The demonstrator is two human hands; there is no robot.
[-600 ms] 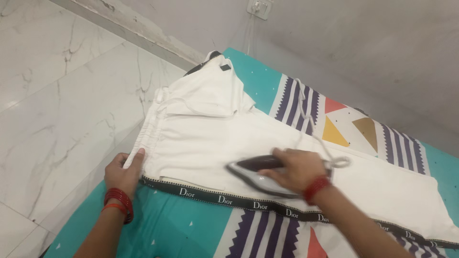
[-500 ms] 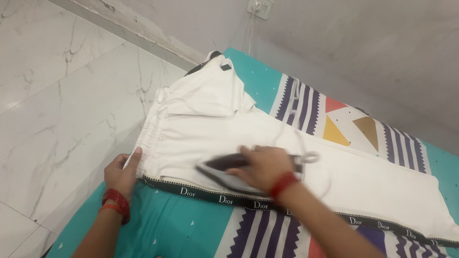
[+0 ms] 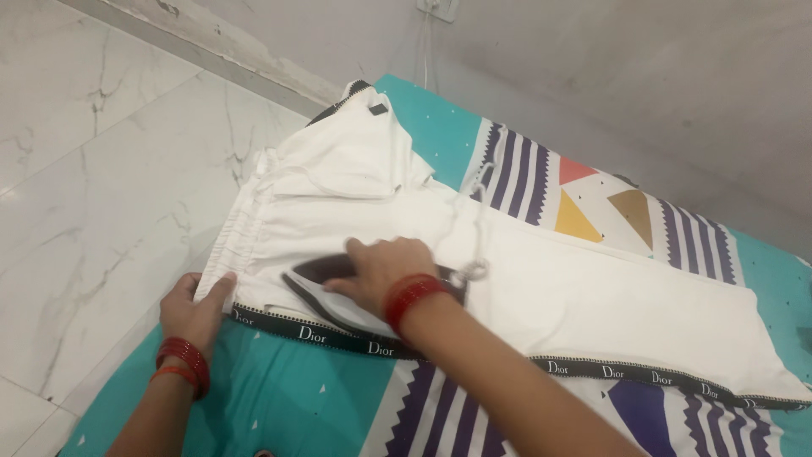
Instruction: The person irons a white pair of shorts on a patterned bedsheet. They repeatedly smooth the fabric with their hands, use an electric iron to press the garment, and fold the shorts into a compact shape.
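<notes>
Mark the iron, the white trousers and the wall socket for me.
iron (image 3: 315, 288), head view, on its pale body by the nose.
white trousers (image 3: 584, 292), head view, on the flat leg.
wall socket (image 3: 438, 7), head view, on its plate at the top edge.

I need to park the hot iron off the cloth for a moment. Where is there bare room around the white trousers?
Free: the patterned sheet beyond the white trousers, toward the wall, and the teal patch below the black trim between both forearms. Crowded: the waistband end, with the left hand, right hand, iron and cord.
</notes>
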